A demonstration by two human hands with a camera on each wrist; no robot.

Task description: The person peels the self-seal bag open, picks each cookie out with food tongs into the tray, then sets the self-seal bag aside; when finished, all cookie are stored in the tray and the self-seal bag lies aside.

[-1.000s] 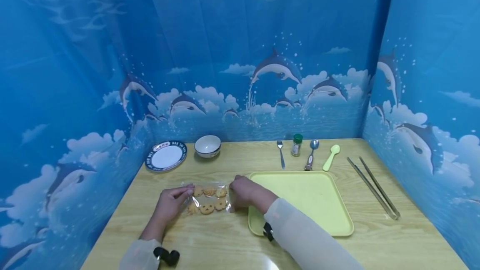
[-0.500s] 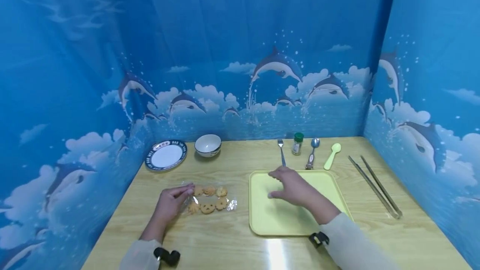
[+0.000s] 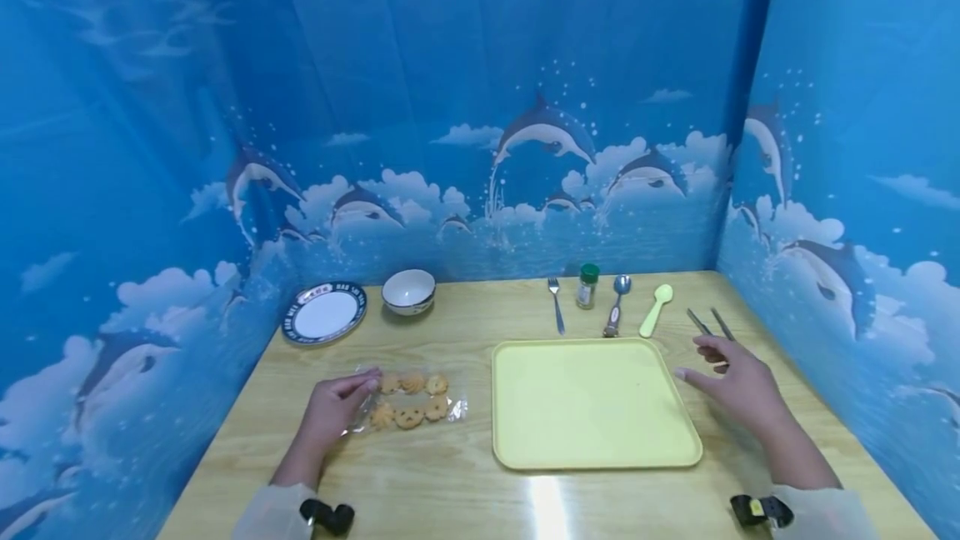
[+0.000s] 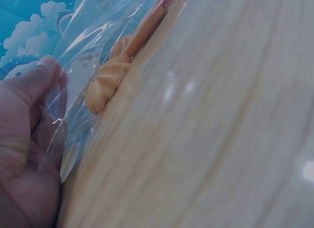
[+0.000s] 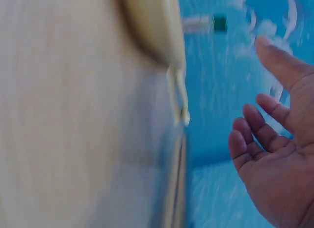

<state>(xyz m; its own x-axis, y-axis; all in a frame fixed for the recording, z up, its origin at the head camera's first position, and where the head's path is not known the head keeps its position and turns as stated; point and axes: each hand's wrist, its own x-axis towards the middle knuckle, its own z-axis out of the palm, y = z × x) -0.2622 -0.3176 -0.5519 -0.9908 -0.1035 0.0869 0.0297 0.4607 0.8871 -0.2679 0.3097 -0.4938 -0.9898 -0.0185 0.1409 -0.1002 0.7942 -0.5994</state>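
On the left of the table lies a clear plastic bag of cookies (image 3: 409,417), several cookies showing in two rows. My left hand (image 3: 330,413) pinches the bag's left edge between thumb and fingers; the left wrist view shows the thin film (image 4: 81,75) at the fingertips and a swirled cookie (image 4: 109,80) inside. My right hand (image 3: 738,382) hovers above the metal tongs (image 3: 711,322), hiding most of them. Its thumb stands apart from the loosely bent fingers, and nothing is between them. In the right wrist view the tongs (image 5: 175,184) lie apart from the hand.
A yellow tray (image 3: 596,407) lies between the hands. Behind it are a fork (image 3: 557,307), a green-capped jar (image 3: 587,288), a metal spoon (image 3: 617,307) and a light green spoon (image 3: 656,312). A plate (image 3: 324,315) and a bowl (image 3: 408,292) stand at the back left.
My right hand has left the right end of the cookie bag and moved rightward across the tray to above the tongs. The left hand keeps its pinch on the bag.
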